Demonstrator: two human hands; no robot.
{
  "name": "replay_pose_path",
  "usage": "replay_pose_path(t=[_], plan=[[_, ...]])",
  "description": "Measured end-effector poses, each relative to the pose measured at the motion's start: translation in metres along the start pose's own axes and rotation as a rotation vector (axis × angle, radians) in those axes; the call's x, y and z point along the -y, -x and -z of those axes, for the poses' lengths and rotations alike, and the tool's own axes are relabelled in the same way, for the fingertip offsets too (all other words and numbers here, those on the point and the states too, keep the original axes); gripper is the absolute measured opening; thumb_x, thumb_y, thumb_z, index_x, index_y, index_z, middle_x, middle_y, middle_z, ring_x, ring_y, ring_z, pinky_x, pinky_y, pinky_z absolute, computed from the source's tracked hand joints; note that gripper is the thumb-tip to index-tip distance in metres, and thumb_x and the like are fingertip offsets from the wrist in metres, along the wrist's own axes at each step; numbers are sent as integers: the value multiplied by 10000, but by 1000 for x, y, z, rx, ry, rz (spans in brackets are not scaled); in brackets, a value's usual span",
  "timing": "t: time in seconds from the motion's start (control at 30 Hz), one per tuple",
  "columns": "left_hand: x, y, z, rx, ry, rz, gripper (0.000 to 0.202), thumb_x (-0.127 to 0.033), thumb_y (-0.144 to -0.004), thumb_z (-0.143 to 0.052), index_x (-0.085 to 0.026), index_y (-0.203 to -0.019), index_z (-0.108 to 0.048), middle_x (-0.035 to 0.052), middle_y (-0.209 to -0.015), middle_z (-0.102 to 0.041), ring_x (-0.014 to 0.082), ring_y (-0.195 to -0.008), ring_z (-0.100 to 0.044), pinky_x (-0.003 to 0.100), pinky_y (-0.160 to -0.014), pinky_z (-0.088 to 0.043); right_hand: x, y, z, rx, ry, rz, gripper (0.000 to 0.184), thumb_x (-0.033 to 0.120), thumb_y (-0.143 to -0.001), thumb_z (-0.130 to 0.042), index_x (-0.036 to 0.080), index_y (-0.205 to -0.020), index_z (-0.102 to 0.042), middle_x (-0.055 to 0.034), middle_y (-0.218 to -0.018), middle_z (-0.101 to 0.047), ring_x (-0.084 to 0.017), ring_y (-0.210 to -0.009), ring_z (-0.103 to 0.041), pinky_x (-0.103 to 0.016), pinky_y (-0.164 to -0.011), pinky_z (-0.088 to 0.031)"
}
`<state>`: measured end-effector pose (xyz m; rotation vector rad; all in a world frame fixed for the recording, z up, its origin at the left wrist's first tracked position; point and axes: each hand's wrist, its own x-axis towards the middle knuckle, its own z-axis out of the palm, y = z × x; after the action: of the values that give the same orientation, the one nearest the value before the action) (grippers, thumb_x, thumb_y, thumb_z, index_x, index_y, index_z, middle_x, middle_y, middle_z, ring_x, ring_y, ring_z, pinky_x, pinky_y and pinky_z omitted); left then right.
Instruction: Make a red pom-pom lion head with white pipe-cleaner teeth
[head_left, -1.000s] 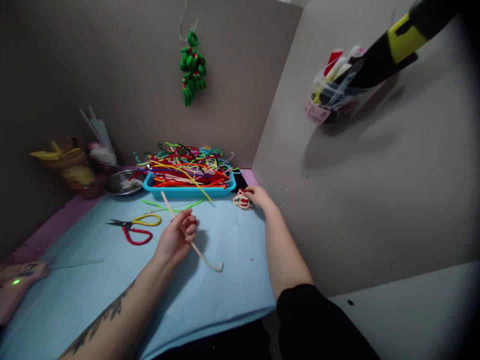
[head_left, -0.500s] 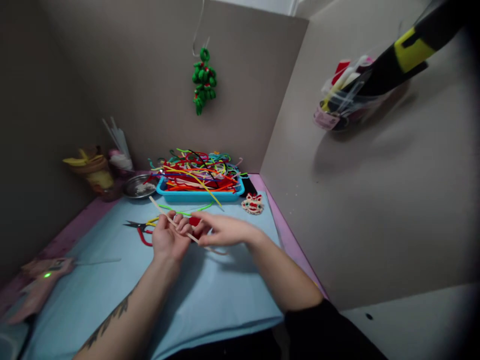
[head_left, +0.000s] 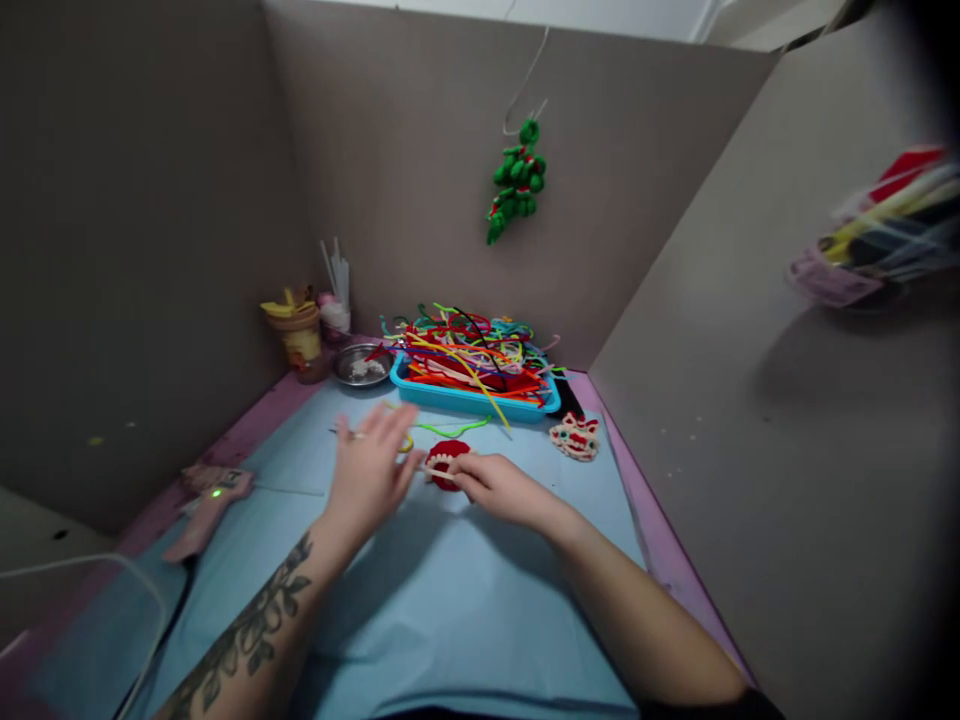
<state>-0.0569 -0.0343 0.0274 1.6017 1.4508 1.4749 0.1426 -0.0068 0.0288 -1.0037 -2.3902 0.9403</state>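
Note:
My right hand (head_left: 504, 487) pinches a thin cream pipe cleaner (head_left: 439, 473) between thumb and fingertips. My left hand (head_left: 373, 465) is open, fingers apart and a little blurred, just left of the strip; whether it touches the strip I cannot tell. Behind the strip, a round red piece with a scalloped cream edge (head_left: 448, 452) shows, partly covered by my right fingers. Scissors with a yellow handle (head_left: 409, 442) are mostly hidden behind my left hand. A bright green pipe cleaner (head_left: 454, 432) lies beyond on the blue cloth (head_left: 450, 600).
A blue tray (head_left: 480, 402) heaped with coloured pipe cleaners stands at the back. To its left are a metal dish (head_left: 341, 372) and a pot (head_left: 304, 345). A pink glue gun (head_left: 206, 520) lies at left, a cream-and-red face ornament (head_left: 576, 438) at right. A green ornament (head_left: 517, 180) hangs above.
The view has swung left. My left hand has let go of the cream pipe cleaner and opened, and my right hand now pinches it. The red piece shows more clearly.

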Motion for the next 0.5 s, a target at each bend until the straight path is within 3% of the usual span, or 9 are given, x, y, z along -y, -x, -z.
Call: replay_pose_path(t=[0.07, 0.13, 0.2, 0.27, 0.3, 0.33, 0.4, 0.5], plan=[[7, 4, -5, 264, -29, 21, 282, -215, -611, -795, -250, -870, -688, 83, -850, -662, 280, -931, -597, 337, -842, -422, 4, -5, -7, -6, -35, 11, 202, 196, -879, -444, 191, -798, -629, -8, -723, -640, -135, -667, -549, -247, -661, -393], [17, 4, -6, 293, -76, 46, 171, -207, -660, -755, -266, -808, -693, 51, -710, -633, 233, -750, -598, 283, -725, -419, 0, -14, -9, -6, -57, -13, 192, 222, -875, -460, 189, -806, -636, -11, -742, -654, -142, -692, -571, -250, -675, -409], [25, 1, -1, 222, -128, 32, 147, -173, -681, -725, -272, -784, -692, 46, -720, -633, 213, -724, -582, 246, -661, -387, -12, -30, -4, -31, -62, -43, 206, 270, -882, -466, 195, -844, -654, -24, -809, -680, -160, -752, -599, -261, -700, -427], [30, -4, 8, 89, -206, 42, 119, -171, -721, -681, -267, -791, -689, 53, -779, -647, 212, -747, -570, 238, -639, -364, -29, -54, 4, -211, 53, -114, 236, 265, -891, -445, 196, -842, -665, -43, -854, -691, -185, -811, -613, -280, -723, -433], [31, -6, 13, 17, -258, 41, 82, -194, -750, -656, -259, -791, -685, 57, -791, -646, 213, -753, -564, 240, -639, -358, -38, -68, 7, -237, 145, -119, 220, 232, -884, -453, 199, -873, -671, -54, -920, -696, -197, -871, -616, -290, -764, -431], [32, -8, 17, -49, -316, 32, 67, -218, -778, -632, -253, -804, -683, 61, -801, -647, 213, -753, -560, 243, -643, -353, -46, -81, 9, -213, 262, -130, 202, 189, -864, -474, 200, -887, -675, -67, -973, -696, -209, -917, -614, -300, -802, -424], [35, -10, 22, -96, -388, 13, 87, -243, -805, -604, -245, -836, -685, 65, -818, -650, 208, -743, -560, 245, -645, -347, -58, -105, 9, -35, 505, -160, 217, 133, -838, -486, 194, -938, -668, -99, -1024, -689, -238, -942, -614, -314, -795, -422], [42, -10, 23, -91, -380, -6, 101, -279, -804, -612, -240, -851, -692, 60, -818, -663, 195, -715, -566, 241, -634, -349, -65, -129, 0, 105, 571, -165, 176, 131, -816, -520, 192, -914, -653, -107, -977, -691, -246, -894, -623, -306, -739, -425]])
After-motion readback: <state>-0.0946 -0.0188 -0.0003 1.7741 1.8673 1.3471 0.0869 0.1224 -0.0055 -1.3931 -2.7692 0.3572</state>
